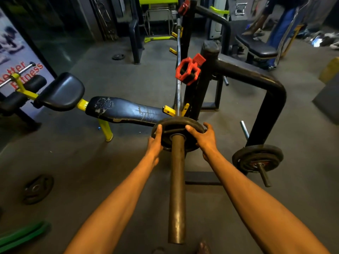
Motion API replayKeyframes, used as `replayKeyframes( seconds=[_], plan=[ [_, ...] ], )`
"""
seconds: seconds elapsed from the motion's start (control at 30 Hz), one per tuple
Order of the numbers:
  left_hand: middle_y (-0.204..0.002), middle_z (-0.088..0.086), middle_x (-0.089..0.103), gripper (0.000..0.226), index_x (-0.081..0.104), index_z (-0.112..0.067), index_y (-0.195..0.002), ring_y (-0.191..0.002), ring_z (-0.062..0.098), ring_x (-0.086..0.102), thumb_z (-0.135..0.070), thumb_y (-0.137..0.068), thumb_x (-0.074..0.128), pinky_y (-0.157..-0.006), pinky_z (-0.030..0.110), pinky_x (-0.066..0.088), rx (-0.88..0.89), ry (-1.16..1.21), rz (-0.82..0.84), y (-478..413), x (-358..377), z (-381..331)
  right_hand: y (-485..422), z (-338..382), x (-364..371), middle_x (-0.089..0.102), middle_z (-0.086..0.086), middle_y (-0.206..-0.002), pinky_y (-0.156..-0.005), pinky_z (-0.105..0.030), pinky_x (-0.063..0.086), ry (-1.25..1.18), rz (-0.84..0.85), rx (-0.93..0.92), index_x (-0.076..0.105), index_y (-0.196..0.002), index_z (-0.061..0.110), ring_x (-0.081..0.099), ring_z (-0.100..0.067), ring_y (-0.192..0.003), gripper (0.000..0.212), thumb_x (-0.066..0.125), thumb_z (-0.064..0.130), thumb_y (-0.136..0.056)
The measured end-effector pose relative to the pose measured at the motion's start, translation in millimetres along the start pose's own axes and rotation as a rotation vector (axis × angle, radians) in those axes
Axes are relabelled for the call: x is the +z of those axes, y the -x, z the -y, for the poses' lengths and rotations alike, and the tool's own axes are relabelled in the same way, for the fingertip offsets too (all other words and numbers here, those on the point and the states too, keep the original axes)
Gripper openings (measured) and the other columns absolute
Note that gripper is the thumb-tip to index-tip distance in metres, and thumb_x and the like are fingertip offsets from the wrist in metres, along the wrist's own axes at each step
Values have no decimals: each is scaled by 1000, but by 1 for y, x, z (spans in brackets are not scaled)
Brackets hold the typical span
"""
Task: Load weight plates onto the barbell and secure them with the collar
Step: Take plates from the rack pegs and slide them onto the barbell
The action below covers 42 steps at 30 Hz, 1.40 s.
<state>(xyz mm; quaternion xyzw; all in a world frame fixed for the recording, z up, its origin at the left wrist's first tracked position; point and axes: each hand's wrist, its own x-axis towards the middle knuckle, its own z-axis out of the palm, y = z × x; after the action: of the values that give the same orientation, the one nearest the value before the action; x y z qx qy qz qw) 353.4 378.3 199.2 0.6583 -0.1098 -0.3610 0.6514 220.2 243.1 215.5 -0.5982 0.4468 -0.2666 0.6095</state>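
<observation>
head view | left hand grips the left rim of the weight plate | right hand grips its right rim | plate sits on the barbell sleeve, which runs between both forearms | red collar on the rack upright, beyond the hands | spare plates on a peg right of the right hand

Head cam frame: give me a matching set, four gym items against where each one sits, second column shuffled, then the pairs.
Items:
1. weight plate held by the left hand and right hand
2. red collar
3. spare plates
4. loose plate

Places:
A. on a storage peg low on the rack, right of the bar
B. flat on the floor, left side
C. on the barbell sleeve
D. up on the rack upright, above the bar

Pairs: 1-C, 2-D, 3-A, 4-B
</observation>
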Motion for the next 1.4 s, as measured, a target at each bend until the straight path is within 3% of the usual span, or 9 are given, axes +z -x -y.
replayKeyframes(
  seconds=[0.2,0.27,0.37,0.43,0.6,0.77,0.93,1.27,1.4],
  plan=[
    [-129,8,68,102,58,-18,-133,-123,22,64,-90,-61,64,-109,48,49,-74,-45,57,-9,-14,3,5,0,4,52,-11,-149,-94,-41,56,12,-18,9,33,-155,19,57,-30,-130,96,81,51,-79],
    [-133,7,64,91,52,-15,-138,-126,22,59,-82,-76,60,-107,43,47,-90,-149,9,-1,-17,-3,13,1,0,53,-11,-147,-94,-39,55,1,-38,11,38,-153,17,57,-26,-128,88,80,48,-82],
    [-142,3,50,56,46,-16,-142,-127,17,50,-46,-97,59,-96,30,40,129,-279,-187,29,-19,-8,33,-7,-12,51,-11,-149,-106,-49,52,0,-100,22,44,-149,15,55,-27,-132,75,79,37,-86],
    [-137,-2,49,37,52,-19,-135,-120,10,51,-27,-99,60,-92,22,43,336,-274,-212,60,-11,-9,53,-17,-21,56,-9,-141,-102,-49,56,-11,-132,35,52,-142,14,59,-24,-124,63,78,32,-88],
    [-120,1,59,25,64,-19,-116,-111,14,60,-19,-91,66,-96,27,49,507,-471,77,96,52,8,98,-37,-58,67,-9,-121,-93,-47,60,-10,-158,54,63,-126,10,66,-21,-111,40,77,21,-89],
    [-110,4,66,16,70,-14,-106,-105,17,63,-18,-90,70,-97,34,49,424,-689,381,109,129,35,111,-47,-144,73,-9,-111,-82,-37,61,12,-195,24,66,-117,13,71,-24,-106,30,76,15,-89],
    [-103,3,74,17,72,-13,-106,-90,9,64,-23,-92,71,-80,18,49,319,-785,606,118,227,61,117,-69,-256,76,-16,-99,-84,-47,60,43,-288,46,67,-111,7,73,-34,-98,21,72,8,-90],
    [-91,-1,66,13,66,-16,-105,-78,4,58,-26,-95,66,-71,26,46,151,-904,660,99,360,125,79,-119,-404,72,-7,-78,-75,-45,59,176,-240,200,64,-95,16,74,-36,-90,9,71,11,-91],
    [-98,6,69,15,67,-16,-104,-91,18,64,-28,-95,66,-77,28,48,67,-926,629,66,376,147,36,-135,-421,75,-7,-79,-76,-48,60,277,-143,233,66,-98,17,74,-32,-85,10,71,16,-89]
  ],
)
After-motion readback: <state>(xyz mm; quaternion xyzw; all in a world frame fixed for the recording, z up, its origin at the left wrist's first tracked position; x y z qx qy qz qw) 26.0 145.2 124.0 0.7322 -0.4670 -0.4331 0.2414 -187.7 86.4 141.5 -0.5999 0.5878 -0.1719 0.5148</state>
